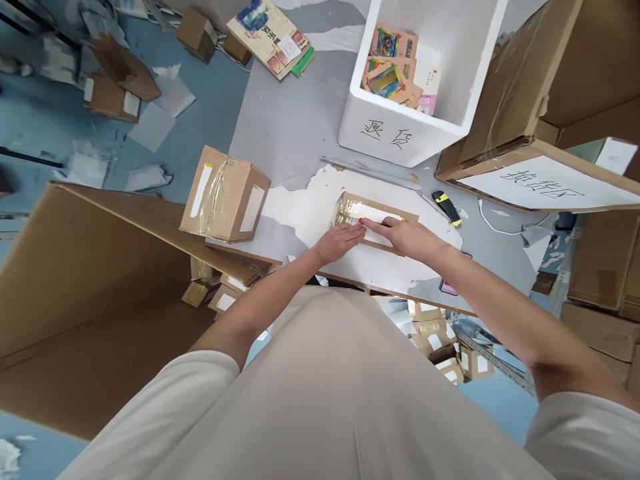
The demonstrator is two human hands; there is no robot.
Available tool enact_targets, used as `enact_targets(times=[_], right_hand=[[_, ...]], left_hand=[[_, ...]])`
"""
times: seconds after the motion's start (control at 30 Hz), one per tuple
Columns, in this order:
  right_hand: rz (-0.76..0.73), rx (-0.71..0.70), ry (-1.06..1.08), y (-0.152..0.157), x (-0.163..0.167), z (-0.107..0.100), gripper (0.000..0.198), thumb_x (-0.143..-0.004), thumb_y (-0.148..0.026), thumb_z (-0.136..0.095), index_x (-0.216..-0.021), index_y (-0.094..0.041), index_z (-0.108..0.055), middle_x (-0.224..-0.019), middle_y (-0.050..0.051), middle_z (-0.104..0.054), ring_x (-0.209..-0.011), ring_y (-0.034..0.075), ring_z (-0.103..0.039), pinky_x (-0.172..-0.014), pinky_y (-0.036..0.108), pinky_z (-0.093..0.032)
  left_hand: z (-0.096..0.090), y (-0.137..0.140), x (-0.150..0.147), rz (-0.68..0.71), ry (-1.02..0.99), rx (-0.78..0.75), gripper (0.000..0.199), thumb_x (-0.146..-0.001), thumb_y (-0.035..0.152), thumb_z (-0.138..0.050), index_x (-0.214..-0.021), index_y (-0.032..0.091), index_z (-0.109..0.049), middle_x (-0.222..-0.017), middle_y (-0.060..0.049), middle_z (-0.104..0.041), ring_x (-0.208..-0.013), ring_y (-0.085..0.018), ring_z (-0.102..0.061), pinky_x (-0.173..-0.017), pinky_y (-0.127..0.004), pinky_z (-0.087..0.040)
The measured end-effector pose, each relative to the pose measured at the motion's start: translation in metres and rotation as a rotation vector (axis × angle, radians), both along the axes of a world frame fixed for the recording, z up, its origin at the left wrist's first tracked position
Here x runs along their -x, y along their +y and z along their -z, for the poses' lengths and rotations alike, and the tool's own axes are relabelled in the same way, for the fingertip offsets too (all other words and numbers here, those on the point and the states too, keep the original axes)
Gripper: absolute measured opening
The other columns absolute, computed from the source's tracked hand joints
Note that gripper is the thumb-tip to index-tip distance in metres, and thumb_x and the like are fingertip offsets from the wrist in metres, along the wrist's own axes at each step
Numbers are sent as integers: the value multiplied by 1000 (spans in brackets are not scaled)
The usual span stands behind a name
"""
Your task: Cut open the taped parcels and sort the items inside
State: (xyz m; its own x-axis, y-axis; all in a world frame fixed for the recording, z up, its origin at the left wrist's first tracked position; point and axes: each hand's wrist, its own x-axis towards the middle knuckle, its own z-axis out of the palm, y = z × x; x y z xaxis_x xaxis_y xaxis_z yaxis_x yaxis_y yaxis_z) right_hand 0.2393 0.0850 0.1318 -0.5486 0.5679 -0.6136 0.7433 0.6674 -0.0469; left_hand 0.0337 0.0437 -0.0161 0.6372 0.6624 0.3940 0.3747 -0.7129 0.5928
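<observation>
A small cardboard box (379, 198) with clear tape over its left end and a white label lies on the white-topped patch of the table. My left hand (342, 241) rests on the box's near left edge, its fingers stretched out flat and close together. Over the label reaches my right hand (400, 233), index finger pointing left to the taped end. A tiny red thing (361, 221) shows at that fingertip, too small to name. The right hand's other fingers are curled, and what they hold, if anything, is hidden. Both hands nearly meet.
A black-and-yellow box cutter (447, 208) lies right of the box, a phone (449, 287) near the front edge. Behind stands a white foam bin (400, 143) holding colourful packets. A taped carton (225, 193) sits left; large open cartons (100, 267) flank the table.
</observation>
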Motion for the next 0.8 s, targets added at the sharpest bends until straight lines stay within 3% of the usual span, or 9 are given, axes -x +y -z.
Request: enact_targets(times=[0.13, 0.37, 0.57, 0.63, 0.7, 0.8], right_hand=[[22, 20, -141, -8, -16, -9, 79, -87, -7, -40, -154, -35, -11, -110, 13, -62, -77, 21, -65, -61, 26, -39], [206, 9, -294, -53, -106, -29, 96, -78, 2, -40, -151, -47, -2, -105, 7, -61, -62, 14, -61, -54, 24, -37], [404, -16, -105, -91, -147, -32, 84, -82, -4, -41, -150, -47, -17, -102, 6, -62, -65, 16, -61, -56, 25, -42], [587, -14, 122, -108, -160, -23, 67, -89, -14, -40, -150, -40, -27, -98, 7, -64, -68, 16, -61, -56, 25, -46], [887, 24, 421, -124, -165, -5, 56, -95, -28, -38, -150, -32, -32, -93, 6, -66, -64, 14, -61, -56, 26, -50], [1348, 131, 832, -137, -152, 28, 62, -93, -45, -43, -151, -27, -29, -93, 4, -66, -53, 10, -59, -49, 25, -52]], left_hand=[[-2, -1, 2, 7, 42, -8, 30, -98, 15, -40, -118, 17, -63, -122, -10, -67, -126, -17, -55, -105, -39, -46], [-7, -2, 3, 2, 135, 60, 33, -99, 17, -36, -120, 17, -62, -125, -11, -66, -128, -20, -53, -104, -42, -46], [-23, 2, 5, 12, 220, 44, 34, -98, 19, -36, -120, 18, -61, -124, -12, -66, -124, -22, -57, -98, -43, -48], [-33, 4, 5, 19, 252, 33, 33, -97, 20, -37, -119, 18, -61, -123, -12, -66, -122, -23, -58, -96, -43, -48], [-45, 8, 3, 34, 312, 25, 31, -95, 25, -41, -117, 19, -62, -120, -12, -67, -118, -24, -59, -94, -43, -47], [-63, 14, -4, 3, 441, 4, 38, -88, 40, -55, -119, 18, -61, -119, -15, -64, -114, -30, -58, -93, -47, -44]])
